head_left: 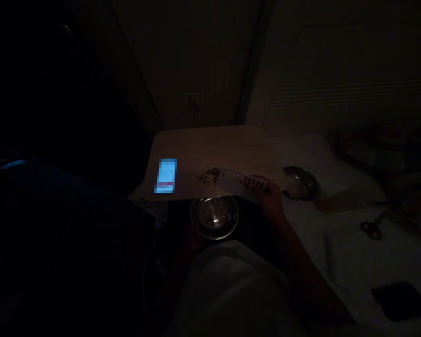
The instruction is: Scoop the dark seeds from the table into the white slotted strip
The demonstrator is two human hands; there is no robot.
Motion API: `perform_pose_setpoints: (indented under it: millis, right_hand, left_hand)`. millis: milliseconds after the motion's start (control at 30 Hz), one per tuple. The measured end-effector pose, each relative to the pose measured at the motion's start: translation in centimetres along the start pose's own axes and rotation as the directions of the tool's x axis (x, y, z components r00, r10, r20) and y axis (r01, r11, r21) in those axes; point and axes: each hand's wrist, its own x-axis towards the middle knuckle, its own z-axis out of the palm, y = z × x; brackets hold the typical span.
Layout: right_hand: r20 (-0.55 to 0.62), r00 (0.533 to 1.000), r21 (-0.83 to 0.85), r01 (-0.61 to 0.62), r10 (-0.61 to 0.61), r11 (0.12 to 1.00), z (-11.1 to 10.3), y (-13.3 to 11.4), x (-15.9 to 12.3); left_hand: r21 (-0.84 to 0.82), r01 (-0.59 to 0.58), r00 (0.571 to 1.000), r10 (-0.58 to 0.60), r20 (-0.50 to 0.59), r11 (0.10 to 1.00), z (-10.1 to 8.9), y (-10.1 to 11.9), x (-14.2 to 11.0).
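On the pale wooden table (217, 145), in the head view, small dark bits (210, 176) lie in one loose scatter near the front edge. The right hand (272, 201) grasps a white flat slotted strip (236, 182), its far end touching the scatter. The round shiny metal bowl (215, 217) is just below this edge; the left hand (195, 234) is at its rim, but I cannot tell if it grips. The bits seem partly gathered, not yet in the bowl. I count one strip, two metal bowls, one glowing screen (166, 175), one pair of red-handled scissors (371, 229); the bits are too small to count.
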Motion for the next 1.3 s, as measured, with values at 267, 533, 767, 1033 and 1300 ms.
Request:
perform_pose_setpoints:
  millis: [267, 533, 767, 1033, 1300]
  right_hand:
    - [0.063, 0.998, -0.003, 0.006, -0.005, 1.000, 0.4, -0.3, 0.2]
    - [0.183, 0.983, 0.026, -0.039, 0.034, 0.999, 0.9, -0.3, 0.0]
    - [0.106, 0.990, 0.068, -0.100, 0.093, 0.993, 0.5, -0.2, 0.0]
    - [0.065, 0.989, 0.171, -0.138, 0.129, 0.976, 1.7, 2.3, 0.9]
    - [-0.085, 0.996, 0.122, -0.014, 0.024, 0.992, 2.3, 2.5, 2.2]
  left_hand:
    - [0.020, 0.037, 0.999, -0.037, -0.004, 0.999, 0.1, -0.3, 0.6]
    - [0.036, 0.016, 1.000, -0.015, -0.027, 0.999, -0.5, -0.4, 0.5]
    - [0.038, 0.018, 0.999, -0.017, -0.031, 0.999, -0.4, -1.0, 0.9]
    - [0.050, 0.049, 0.999, -0.048, -0.019, 0.998, -0.5, -0.3, 0.5]
    - [0.052, 0.038, 0.999, -0.037, -0.033, 0.998, -0.8, -0.6, 0.8]
